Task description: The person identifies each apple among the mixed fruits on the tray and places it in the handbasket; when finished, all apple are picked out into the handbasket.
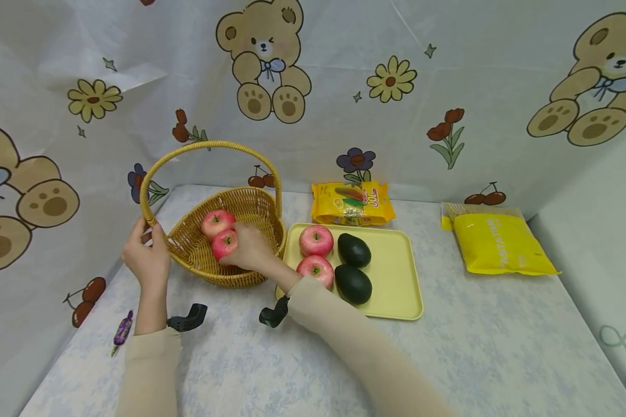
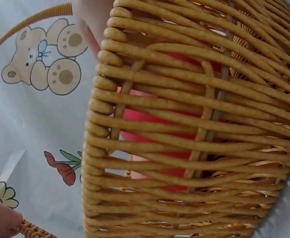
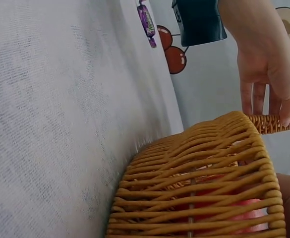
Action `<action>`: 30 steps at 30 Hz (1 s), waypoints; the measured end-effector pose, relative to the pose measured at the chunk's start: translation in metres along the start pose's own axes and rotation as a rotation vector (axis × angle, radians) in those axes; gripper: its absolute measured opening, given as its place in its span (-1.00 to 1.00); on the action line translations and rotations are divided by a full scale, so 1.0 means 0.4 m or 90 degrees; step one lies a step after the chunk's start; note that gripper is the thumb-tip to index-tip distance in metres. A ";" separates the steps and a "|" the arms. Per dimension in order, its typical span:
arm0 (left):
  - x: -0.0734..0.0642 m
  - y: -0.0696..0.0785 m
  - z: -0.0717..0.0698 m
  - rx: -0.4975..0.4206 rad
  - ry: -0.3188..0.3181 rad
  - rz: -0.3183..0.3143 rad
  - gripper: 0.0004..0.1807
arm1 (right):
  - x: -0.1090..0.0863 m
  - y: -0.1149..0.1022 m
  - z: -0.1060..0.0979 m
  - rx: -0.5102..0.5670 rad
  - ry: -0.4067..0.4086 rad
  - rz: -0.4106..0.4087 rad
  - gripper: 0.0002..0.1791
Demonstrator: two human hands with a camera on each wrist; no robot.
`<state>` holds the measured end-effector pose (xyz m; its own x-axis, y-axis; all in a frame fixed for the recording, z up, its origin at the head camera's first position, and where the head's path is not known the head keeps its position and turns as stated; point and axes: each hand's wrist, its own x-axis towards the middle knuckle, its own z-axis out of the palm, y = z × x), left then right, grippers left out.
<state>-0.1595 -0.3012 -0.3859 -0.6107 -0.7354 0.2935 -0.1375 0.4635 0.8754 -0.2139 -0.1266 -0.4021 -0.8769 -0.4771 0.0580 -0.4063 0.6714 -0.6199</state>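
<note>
A wicker basket point(image 1: 240, 280) with a tall arched handle point(image 1: 211, 145) stands at the left of the table. My left hand point(image 1: 148, 258) grips the handle near its left base; in the right wrist view the left hand's fingers point(image 3: 259, 96) bend over it. Inside the basket lie two red apples: one farther back point(image 1: 217, 223), one nearer point(image 1: 224, 246). My right hand point(image 1: 250, 249) reaches over the near rim and holds the nearer apple, its fingertips partly hidden. Through the weave in the left wrist view, red apple skin point(image 2: 159, 126) shows.
Beside the basket, a pale yellow tray point(image 1: 396, 278) bears two apples point(image 1: 316, 240) and two dark green avocados point(image 1: 353, 285). Behind it sits a yellow snack packet point(image 1: 351, 202). A yellow pouch point(image 1: 500, 243) lies at the right, a purple-wrapped candy point(image 1: 122, 332) at the left edge.
</note>
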 end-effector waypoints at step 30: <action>-0.003 -0.007 0.007 -0.005 0.004 0.008 -0.58 | 0.014 0.005 0.032 -0.033 -0.086 -0.058 -0.19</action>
<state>-0.1606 -0.3001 -0.3900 -0.6076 -0.7326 0.3067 -0.1239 0.4688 0.8746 -0.2164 -0.1354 -0.4130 -0.7948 -0.6069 0.0039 -0.4979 0.6484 -0.5760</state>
